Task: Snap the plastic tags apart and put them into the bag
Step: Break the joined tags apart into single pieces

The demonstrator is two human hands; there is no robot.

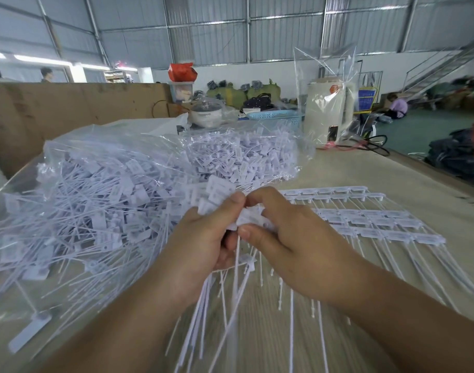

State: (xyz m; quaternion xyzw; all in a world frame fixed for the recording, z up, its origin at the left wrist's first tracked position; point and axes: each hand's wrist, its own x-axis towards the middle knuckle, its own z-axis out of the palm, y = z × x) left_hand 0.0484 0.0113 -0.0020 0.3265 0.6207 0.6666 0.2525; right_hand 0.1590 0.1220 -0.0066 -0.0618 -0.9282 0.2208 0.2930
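Printing on the white plastic tags is too small and blurred to read. Left hand (203, 243) and right hand (289, 238) meet above the tabletop (351, 168), each grip closed on one bunch of tags (225, 203): fingers curled round the flat heads, right thumb and forefinger pinching at the top, thin tails hanging toward the viewer. Joined tag strips (365, 219) lie flat just right of the hands. A clear bag (117, 184), heaped with separated tags, lies to the left.
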